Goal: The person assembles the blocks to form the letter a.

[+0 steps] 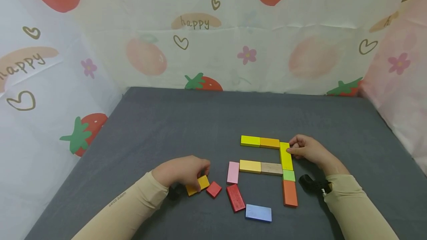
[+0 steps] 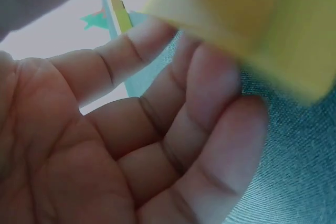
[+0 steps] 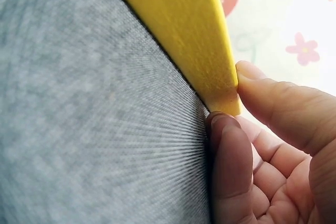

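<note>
My left hand [image 1: 183,170] pinches an orange-yellow wooden block [image 1: 204,183] low over the cloth, left of a small red block [image 1: 214,189]. In the left wrist view that block [image 2: 231,14] is blurred and close to the camera, above the curled fingers [image 2: 220,145]. With thumb and fingertips, my right hand [image 1: 311,151] holds the far end of a long yellow block [image 1: 285,158]. This block lies on the cloth, its near end against a light green block [image 1: 288,175]; an orange block [image 1: 290,193] continues the column.
A yellow block [image 1: 250,141] and an orange-yellow one [image 1: 269,143] form the back row. Below it are pink [image 1: 233,173], pale yellow [image 1: 250,166] and plain wood [image 1: 271,168] blocks. Nearer lie red [image 1: 235,198] and blue [image 1: 258,213] blocks on the grey cloth [image 1: 186,121].
</note>
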`<move>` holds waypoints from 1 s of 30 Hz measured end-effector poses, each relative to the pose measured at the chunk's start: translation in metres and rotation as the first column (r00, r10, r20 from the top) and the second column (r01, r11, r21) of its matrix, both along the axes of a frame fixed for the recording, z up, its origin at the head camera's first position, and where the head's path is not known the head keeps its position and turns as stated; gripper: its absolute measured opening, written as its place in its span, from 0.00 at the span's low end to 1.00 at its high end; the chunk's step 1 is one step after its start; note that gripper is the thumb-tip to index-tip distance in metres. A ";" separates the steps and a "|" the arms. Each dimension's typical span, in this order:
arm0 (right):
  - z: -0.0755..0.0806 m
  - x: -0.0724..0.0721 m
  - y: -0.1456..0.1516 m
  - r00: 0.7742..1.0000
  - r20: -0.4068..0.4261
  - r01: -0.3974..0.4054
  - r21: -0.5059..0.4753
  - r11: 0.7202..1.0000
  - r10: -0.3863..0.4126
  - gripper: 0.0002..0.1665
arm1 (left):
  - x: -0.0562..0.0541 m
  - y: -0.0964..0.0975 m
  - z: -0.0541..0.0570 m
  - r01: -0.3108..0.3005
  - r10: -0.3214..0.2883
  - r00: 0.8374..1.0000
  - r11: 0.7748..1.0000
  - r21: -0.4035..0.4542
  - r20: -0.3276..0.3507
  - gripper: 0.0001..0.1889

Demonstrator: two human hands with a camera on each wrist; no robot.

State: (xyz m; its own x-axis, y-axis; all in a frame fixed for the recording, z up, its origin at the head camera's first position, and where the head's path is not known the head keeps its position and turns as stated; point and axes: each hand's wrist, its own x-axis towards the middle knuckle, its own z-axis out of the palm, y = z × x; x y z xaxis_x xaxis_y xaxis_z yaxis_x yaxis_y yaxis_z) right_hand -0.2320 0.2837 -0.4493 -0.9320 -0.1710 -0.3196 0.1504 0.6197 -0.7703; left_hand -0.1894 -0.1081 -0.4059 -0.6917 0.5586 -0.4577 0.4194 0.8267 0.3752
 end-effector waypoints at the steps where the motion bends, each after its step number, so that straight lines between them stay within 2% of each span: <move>1: 0.000 0.000 0.000 1.000 0.002 0.001 -0.001 1.000 -0.001 0.19 | 0.000 0.000 0.000 0.005 -0.005 1.000 1.000 -0.007 -0.011 0.16; 7: -0.001 0.002 0.000 1.000 0.002 -0.005 -0.007 1.000 0.005 0.19 | -0.001 -0.001 0.001 0.036 -0.037 0.996 0.999 -0.017 -0.076 0.08; 15: 0.000 0.001 0.001 1.000 0.003 -0.016 -0.009 1.000 0.016 0.19 | -0.007 0.006 0.003 0.011 -0.007 0.994 0.999 0.035 -0.113 0.05; 18: 0.000 0.001 0.001 1.000 0.004 -0.016 -0.012 1.000 0.016 0.19 | -0.009 0.014 0.007 0.009 -0.003 0.993 0.998 0.056 -0.118 0.06; 23: 0.000 0.001 0.001 1.000 0.001 -0.013 -0.006 1.000 0.013 0.19 | -0.010 0.028 0.013 0.037 -0.032 0.993 0.998 0.051 -0.112 0.07; 30: 0.001 0.000 0.001 1.000 0.001 -0.018 0.003 1.000 0.018 0.20 | -0.013 0.042 0.011 0.056 -0.051 0.996 0.996 0.063 -0.077 0.06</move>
